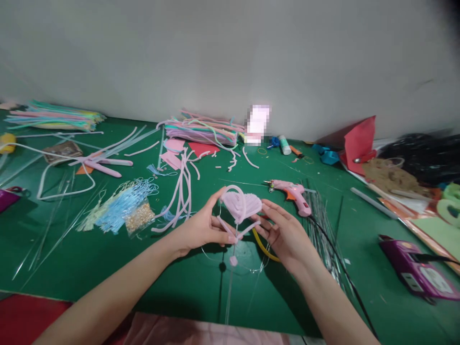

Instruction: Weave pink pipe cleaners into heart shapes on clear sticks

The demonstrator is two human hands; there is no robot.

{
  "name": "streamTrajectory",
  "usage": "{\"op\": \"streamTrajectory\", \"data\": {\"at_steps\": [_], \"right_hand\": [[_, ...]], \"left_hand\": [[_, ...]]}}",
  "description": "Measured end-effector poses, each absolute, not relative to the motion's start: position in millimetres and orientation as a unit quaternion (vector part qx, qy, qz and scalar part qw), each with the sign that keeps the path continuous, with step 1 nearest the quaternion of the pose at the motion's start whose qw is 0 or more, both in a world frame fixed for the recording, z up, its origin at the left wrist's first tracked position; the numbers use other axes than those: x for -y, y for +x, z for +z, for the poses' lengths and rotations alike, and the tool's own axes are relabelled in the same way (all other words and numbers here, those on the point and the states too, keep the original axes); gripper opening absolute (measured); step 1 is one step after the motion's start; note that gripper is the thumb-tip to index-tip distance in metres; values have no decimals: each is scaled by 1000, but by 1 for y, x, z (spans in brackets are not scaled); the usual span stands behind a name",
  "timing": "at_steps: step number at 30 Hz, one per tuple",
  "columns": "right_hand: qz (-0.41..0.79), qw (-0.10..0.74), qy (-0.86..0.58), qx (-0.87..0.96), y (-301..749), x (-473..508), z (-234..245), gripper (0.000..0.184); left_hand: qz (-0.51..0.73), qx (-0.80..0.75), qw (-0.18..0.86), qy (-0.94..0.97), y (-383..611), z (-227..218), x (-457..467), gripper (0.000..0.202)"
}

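Lilac fuzzy piece [247, 205]: lower centre of frame, long axis running down its stem [229, 290] | left hand [201, 227]: pinching its base, nearer the stem | right hand [287, 235]: fingertips at its right edge, grip I can't tell

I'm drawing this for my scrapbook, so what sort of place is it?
Probably a craft workspace, maybe a small workshop: a pink glue gun, a bundle of pastel fuzzy stems and blue tassels lie on the green table.

Bright pixelated panel [258, 124], contents illegible
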State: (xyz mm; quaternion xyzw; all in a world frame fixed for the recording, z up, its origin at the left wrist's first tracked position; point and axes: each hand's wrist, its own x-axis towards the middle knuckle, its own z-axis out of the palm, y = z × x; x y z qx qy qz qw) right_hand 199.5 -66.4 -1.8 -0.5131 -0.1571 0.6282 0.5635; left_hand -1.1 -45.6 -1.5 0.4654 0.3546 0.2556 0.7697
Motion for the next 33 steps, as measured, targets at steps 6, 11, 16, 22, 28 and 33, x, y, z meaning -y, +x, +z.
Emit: {"op": "streamTrajectory", "data": {"at_steps": [6,11,16,22,28,33], "right_hand": [[623,546,-507,238,195,74,-2,51],[679,418,-479,367,186,83,-4,35],[653,406,-507,388,181,79,-5,29],[620,407,-524,419,181,73,-4,27],[628,427,-514,399,176,66,-6,25],[639,449,-506,367,174,65,-8,25]], "left_hand": [[300,-375,745,463,-1,1,43,120],[320,-360,738,472,-3,3,43,116],[313,-371,727,486,-4,6,44,115],[300,-382,713,506,-2,5,46,116],[297,-380,717,503,-3,3,47,114],[323,-413,692,496,-1,3,46,102]]}}
